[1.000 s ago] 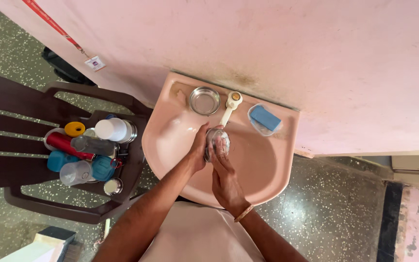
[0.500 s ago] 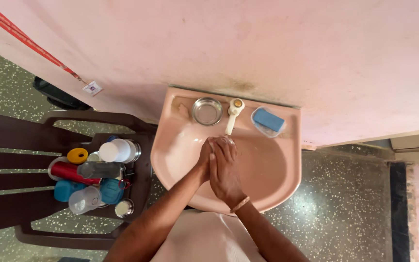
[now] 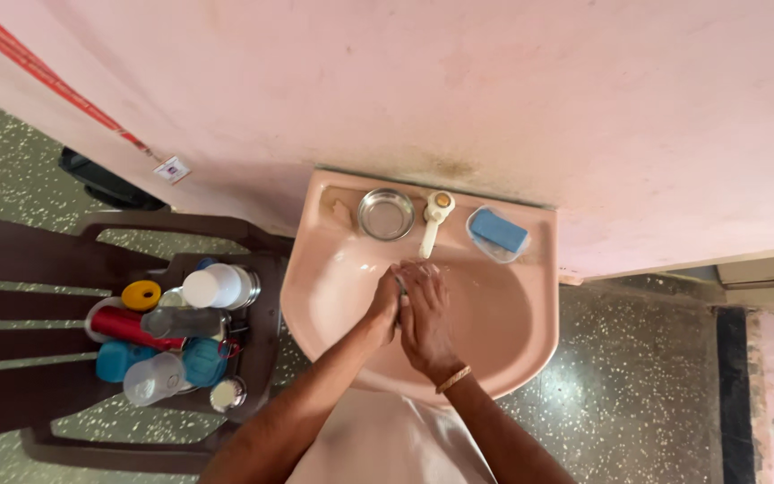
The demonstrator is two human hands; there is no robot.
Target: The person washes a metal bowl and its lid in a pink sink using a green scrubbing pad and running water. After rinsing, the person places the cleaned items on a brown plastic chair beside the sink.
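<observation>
My left hand [image 3: 382,310] and my right hand [image 3: 425,314] are pressed together over the bowl of a pink wall-mounted sink [image 3: 503,318], just below the cream tap [image 3: 434,217]. Both hands close around a small shiny grey object [image 3: 399,286], and only a sliver of it shows between the palms. A thin bangle sits on my right wrist. My forearms reach in from the bottom of the view.
A small steel bowl [image 3: 385,213] rests on the sink's back ledge left of the tap; a blue soap bar [image 3: 498,230] lies in a clear dish to the right. A dark brown plastic chair [image 3: 257,260] at left carries several bottles, cups and lids, including a red bottle [image 3: 132,326].
The shiny object showed clearly between my hands a second ago; my palms have since closed over it and hide most of it. The view has shifted slightly.
</observation>
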